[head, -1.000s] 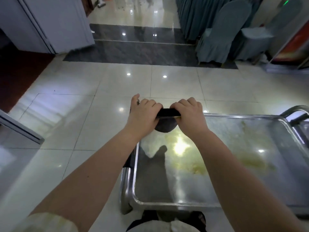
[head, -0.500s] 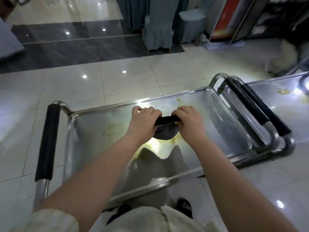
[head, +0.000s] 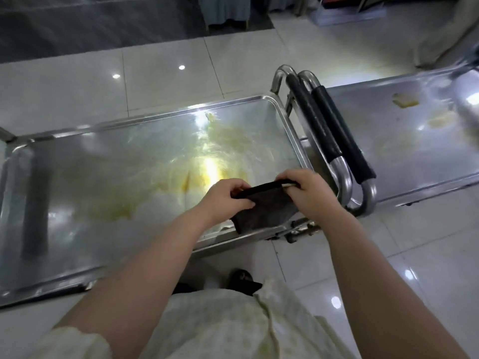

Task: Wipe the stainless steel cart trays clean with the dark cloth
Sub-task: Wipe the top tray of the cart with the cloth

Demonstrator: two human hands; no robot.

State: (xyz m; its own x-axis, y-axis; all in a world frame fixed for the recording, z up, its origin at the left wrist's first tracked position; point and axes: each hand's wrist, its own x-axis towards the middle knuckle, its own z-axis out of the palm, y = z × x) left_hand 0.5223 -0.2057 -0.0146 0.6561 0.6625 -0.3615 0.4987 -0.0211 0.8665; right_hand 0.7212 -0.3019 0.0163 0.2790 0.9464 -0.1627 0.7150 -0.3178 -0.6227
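Observation:
A dark cloth [head: 261,208] hangs stretched between my two hands above the near right corner of a stainless steel cart tray [head: 77,177]. My left hand [head: 228,198] pinches its left upper edge, and my right hand [head: 308,193] grips its right upper edge. Yellow greasy smears cover the middle of this tray. A second steel cart tray [head: 388,141] stands to the right, with yellowish scraps on it.
Two padded black cart handles [head: 334,130] stand side by side between the trays. A shiny white tiled floor [head: 155,79] surrounds the carts. Chairs with blue-grey covers [head: 225,9] stand at the back, and a pale cloth bundle [head: 445,29] lies far right.
The view has swung right and down, so the whole left tray and a second cart show. The cloth, earlier bunched tight between both fists, now hangs spread out as a flat sheet.

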